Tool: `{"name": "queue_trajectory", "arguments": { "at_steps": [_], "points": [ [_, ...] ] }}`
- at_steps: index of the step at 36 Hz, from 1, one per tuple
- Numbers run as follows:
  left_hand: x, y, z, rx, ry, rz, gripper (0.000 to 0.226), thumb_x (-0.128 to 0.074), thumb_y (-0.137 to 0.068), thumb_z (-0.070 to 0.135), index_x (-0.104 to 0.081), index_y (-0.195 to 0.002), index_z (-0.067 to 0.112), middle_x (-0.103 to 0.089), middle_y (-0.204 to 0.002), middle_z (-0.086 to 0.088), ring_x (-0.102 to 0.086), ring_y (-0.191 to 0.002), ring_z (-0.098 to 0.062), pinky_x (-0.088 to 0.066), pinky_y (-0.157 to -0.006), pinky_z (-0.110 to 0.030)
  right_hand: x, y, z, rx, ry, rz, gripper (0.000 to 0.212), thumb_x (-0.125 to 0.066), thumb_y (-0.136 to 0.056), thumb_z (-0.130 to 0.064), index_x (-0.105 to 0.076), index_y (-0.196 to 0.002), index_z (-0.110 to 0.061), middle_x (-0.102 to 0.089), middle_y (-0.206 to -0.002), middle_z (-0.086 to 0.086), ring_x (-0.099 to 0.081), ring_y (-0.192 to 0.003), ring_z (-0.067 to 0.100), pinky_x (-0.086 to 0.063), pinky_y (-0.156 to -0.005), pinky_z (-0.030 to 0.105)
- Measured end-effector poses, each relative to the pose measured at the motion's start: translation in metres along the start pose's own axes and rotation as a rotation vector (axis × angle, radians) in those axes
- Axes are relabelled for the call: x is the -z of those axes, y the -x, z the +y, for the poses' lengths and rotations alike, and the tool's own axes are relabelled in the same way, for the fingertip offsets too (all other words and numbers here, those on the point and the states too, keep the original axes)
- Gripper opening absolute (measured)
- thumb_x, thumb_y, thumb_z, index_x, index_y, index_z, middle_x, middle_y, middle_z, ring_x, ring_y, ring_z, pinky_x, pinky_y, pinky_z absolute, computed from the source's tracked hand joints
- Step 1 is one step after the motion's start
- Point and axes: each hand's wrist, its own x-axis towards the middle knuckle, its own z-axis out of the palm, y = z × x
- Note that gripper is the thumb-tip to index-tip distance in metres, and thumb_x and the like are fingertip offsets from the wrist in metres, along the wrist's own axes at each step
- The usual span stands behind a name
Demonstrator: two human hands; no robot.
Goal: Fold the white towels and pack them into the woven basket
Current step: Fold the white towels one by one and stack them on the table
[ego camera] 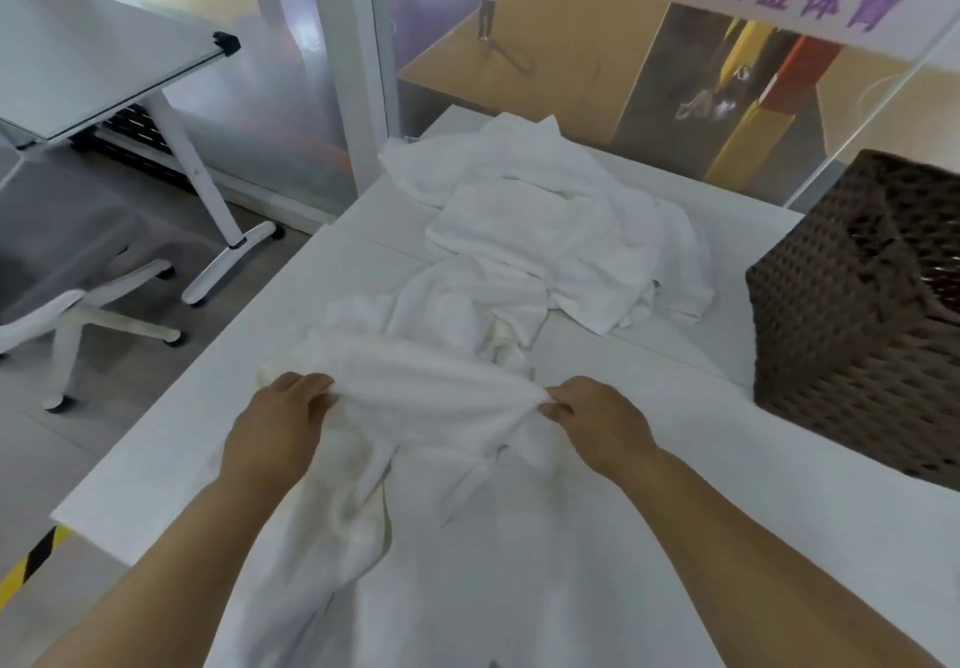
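Observation:
A crumpled white towel [426, 397] stretches across the near middle of the white table [197, 439]. My left hand [275, 433] grips its left edge, and my right hand [597, 423] pinches its right edge; the cloth is pulled taut between them and hangs toward me. Behind it lies a heap of more white towels [545, 231], loosely piled. A dark brown woven basket [852, 314] stands at the table's right side, its inside mostly hidden from here.
Left of the table, on the grey floor, stand a white folding table [104, 75] on castors and a white office chair base [93, 314]. A glass partition [649, 96] runs behind the table. Yellow-black tape [36, 558] marks the floor at lower left.

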Motion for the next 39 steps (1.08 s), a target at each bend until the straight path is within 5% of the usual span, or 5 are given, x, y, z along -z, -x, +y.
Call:
{"name": "queue_trajectory", "arguments": {
  "at_steps": [5, 23, 28, 34, 39],
  "points": [
    [0.032, -0.012, 0.044, -0.092, 0.102, 0.147, 0.025, -0.048, -0.096, 0.022, -0.060, -0.116, 0.010, -0.064, -0.107, -0.013, -0.059, -0.094, -0.034, -0.038, -0.073, -0.032, 0.057, 0.012, -0.004, 0.022, -0.051, 0.160, 0.030, -0.041, -0.099, -0.040, -0.063, -0.118, -0.031, -0.059, -0.107, -0.004, -0.055, -0.100, 0.017, -0.043, -0.080, 0.032],
    [0.183, -0.033, 0.275, -0.373, 0.463, 0.478, 0.018, -0.045, -0.097, 0.020, -0.058, -0.103, 0.010, -0.061, -0.096, -0.010, -0.049, -0.082, -0.025, -0.034, -0.070, -0.029, 0.307, 0.123, -0.011, -0.012, 0.230, 0.979, 0.031, -0.039, -0.100, -0.035, -0.063, -0.109, -0.018, -0.060, -0.103, 0.010, -0.058, -0.090, 0.034, -0.039, -0.064, 0.033],
    [0.212, -0.010, 0.322, -0.488, 0.552, 0.554, 0.019, -0.043, -0.097, 0.020, -0.058, -0.106, 0.013, -0.056, -0.098, 0.002, -0.047, -0.081, -0.016, -0.032, -0.052, -0.006, 0.349, 0.172, -0.004, 0.059, 0.181, 1.155, 0.034, -0.043, -0.099, -0.030, -0.062, -0.124, -0.017, -0.061, -0.116, 0.010, -0.055, -0.104, 0.034, -0.047, -0.082, 0.041],
    [0.213, 0.038, 0.345, -0.587, 0.625, 0.574, 0.018, -0.044, -0.097, 0.019, -0.058, -0.108, 0.017, -0.055, -0.095, 0.006, -0.047, -0.082, -0.013, -0.033, -0.054, -0.007, 0.341, 0.239, 0.020, 0.056, 0.328, 1.379, 0.023, -0.056, -0.094, -0.028, -0.070, -0.109, -0.018, -0.066, -0.105, 0.004, -0.045, -0.105, 0.033, -0.024, -0.081, 0.034],
    [0.182, 0.077, 0.331, -0.634, 0.630, 0.436, 0.016, -0.047, -0.097, 0.024, -0.060, -0.106, 0.022, -0.056, -0.093, 0.010, -0.048, -0.076, -0.008, -0.032, -0.062, -0.013, 0.303, 0.279, 0.053, 0.039, 0.238, 1.152, 0.022, -0.051, -0.096, -0.027, -0.066, -0.110, -0.018, -0.064, -0.105, 0.001, -0.050, -0.105, 0.024, -0.029, -0.092, 0.036]
  ]
}}
